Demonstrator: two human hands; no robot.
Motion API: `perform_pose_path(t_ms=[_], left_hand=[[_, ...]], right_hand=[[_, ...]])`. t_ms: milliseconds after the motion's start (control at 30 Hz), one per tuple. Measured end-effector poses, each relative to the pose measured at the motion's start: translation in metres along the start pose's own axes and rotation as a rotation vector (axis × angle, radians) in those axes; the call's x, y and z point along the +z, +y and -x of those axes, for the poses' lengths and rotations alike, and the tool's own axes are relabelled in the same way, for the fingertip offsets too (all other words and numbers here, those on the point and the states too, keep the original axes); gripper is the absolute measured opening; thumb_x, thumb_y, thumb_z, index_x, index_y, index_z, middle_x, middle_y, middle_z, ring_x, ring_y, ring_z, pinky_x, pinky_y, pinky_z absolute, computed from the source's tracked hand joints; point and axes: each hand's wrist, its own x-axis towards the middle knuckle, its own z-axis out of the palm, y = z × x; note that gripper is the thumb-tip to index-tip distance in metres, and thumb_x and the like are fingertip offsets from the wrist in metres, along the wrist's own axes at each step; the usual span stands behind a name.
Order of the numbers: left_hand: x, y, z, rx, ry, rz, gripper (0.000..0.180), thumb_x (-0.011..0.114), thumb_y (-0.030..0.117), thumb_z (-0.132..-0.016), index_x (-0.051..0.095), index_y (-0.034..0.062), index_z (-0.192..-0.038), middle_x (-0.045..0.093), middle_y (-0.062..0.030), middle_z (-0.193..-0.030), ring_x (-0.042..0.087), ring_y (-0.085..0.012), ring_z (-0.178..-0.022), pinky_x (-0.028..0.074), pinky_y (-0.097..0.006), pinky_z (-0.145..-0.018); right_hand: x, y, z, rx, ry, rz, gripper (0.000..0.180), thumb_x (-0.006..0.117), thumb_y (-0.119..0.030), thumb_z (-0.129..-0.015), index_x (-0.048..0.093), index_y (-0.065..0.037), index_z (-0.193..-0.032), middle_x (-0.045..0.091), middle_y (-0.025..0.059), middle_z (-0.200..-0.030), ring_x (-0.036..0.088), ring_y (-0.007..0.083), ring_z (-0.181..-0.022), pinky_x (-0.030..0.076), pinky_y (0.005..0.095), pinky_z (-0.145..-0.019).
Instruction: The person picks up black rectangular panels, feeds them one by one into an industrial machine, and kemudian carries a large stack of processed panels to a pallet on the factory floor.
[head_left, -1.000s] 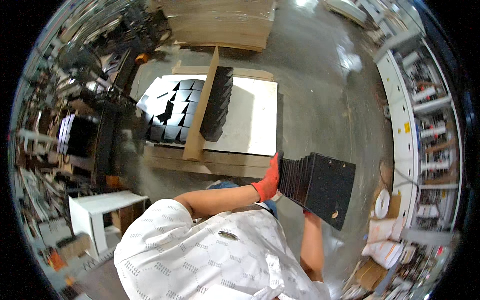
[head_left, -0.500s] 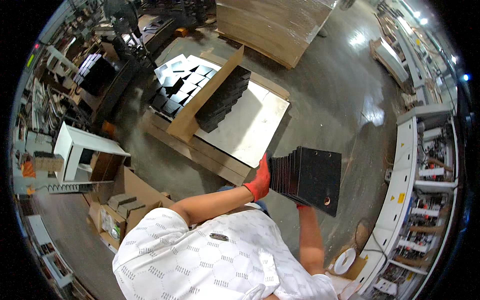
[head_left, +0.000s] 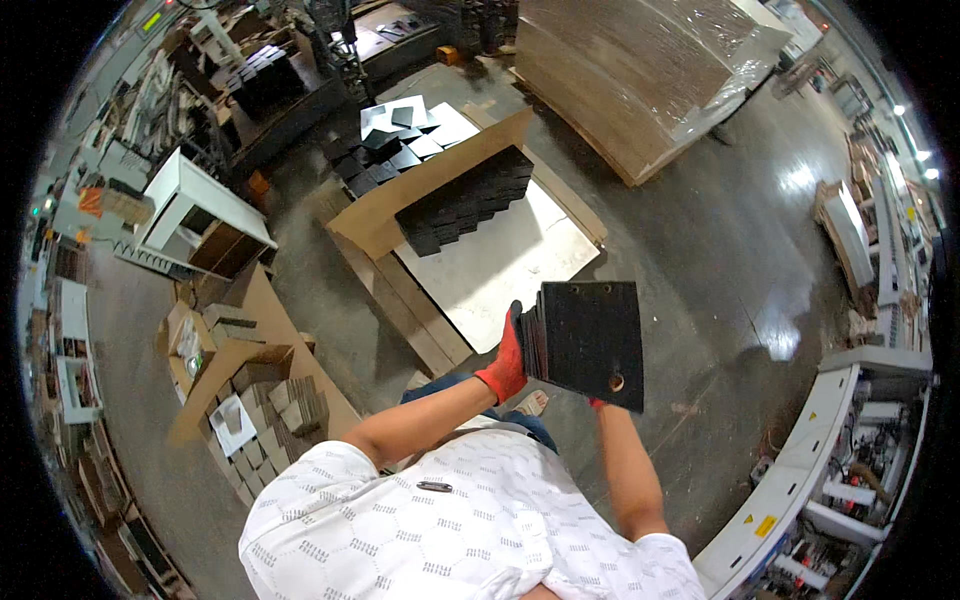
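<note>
At frame centre, the left hand (head_left: 507,358) and right hand (head_left: 597,403) clamp a stack of black square panels (head_left: 588,340), standing on edge, faces toward the right.

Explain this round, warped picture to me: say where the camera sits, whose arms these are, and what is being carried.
There is no machine here. The camera is worn on a person's head and looks down, and its wide lens bends straight lines near the rim. The arms rising from the lower edge are that person's own.

The left hand, in a red glove, presses one side of a stack of black square sheets. The right hand is mostly hidden under the stack, supporting it.

Ahead on the concrete floor lies a pallet with a pale board, a row of black sheets and an upright cardboard divider. Open cardboard boxes stand to the left.
</note>
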Motion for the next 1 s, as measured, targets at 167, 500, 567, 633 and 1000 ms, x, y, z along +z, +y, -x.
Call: perform_pose_path(t_ms=[167, 500, 567, 633, 1000], left_hand=[[0.041, -0.033, -0.024, 0.183, 0.056, -0.092, 0.064, 0.035, 0.051, -0.115, 0.062, 0.0035, -0.147, 0.069, -0.0137, -0.143, 0.071, -0.0266, -0.124, 0.058, -0.043, -0.109], [0.060, -0.052, -0.125, 0.207, 0.168, -0.031, 0.094, 0.032, 0.084, -0.102, 0.058, 0.0107, -0.155, 0.061, -0.0111, -0.156, 0.064, -0.0294, -0.134, 0.051, -0.049, -0.117], [0.071, -0.047, -0.150, 0.213, 0.194, -0.063, 0.102, 0.031, 0.091, -0.097, 0.056, 0.0128, -0.158, 0.057, -0.0106, -0.160, 0.060, -0.0315, -0.140, 0.047, -0.051, -0.121], [0.071, -0.042, -0.178, 0.194, 0.086, 0.042, 0.107, 0.030, 0.094, -0.094, 0.055, 0.0122, -0.159, 0.057, -0.0116, -0.160, 0.058, -0.0335, -0.141, 0.045, -0.052, -0.121], [0.166, 0.003, -0.288, 0.311, 0.210, 0.150, 0.109, 0.029, 0.091, -0.096, 0.059, 0.0040, -0.154, 0.065, -0.0131, -0.152, 0.063, -0.0305, -0.137, 0.045, -0.042, -0.121]], right_hand=[[-0.015, -0.060, -0.041, 0.131, -0.103, 0.041, 0.062, 0.043, -0.036, -0.117, 0.027, -0.014, -0.173, 0.036, 0.0065, -0.174, 0.041, 0.0281, -0.154, 0.035, 0.0469, -0.129], [-0.054, -0.159, -0.128, 0.358, -0.134, 0.130, 0.062, 0.043, -0.035, -0.117, 0.026, -0.015, -0.173, 0.036, 0.0059, -0.174, 0.041, 0.0274, -0.154, 0.035, 0.0461, -0.129], [-0.056, -0.180, -0.153, 0.393, -0.137, 0.148, 0.062, 0.043, -0.035, -0.117, 0.026, -0.015, -0.173, 0.036, 0.0058, -0.174, 0.041, 0.0272, -0.154, 0.035, 0.0460, -0.129], [-0.058, -0.194, -0.173, 0.434, -0.136, 0.163, 0.062, 0.043, -0.035, -0.117, 0.026, -0.015, -0.173, 0.036, 0.0057, -0.174, 0.041, 0.0271, -0.154, 0.035, 0.0458, -0.129], [-0.061, -0.234, -0.346, 0.719, -0.324, 0.319, 0.062, 0.043, -0.034, -0.118, 0.025, -0.015, -0.173, 0.036, 0.0051, -0.174, 0.041, 0.0262, -0.154, 0.034, 0.0449, -0.129]])
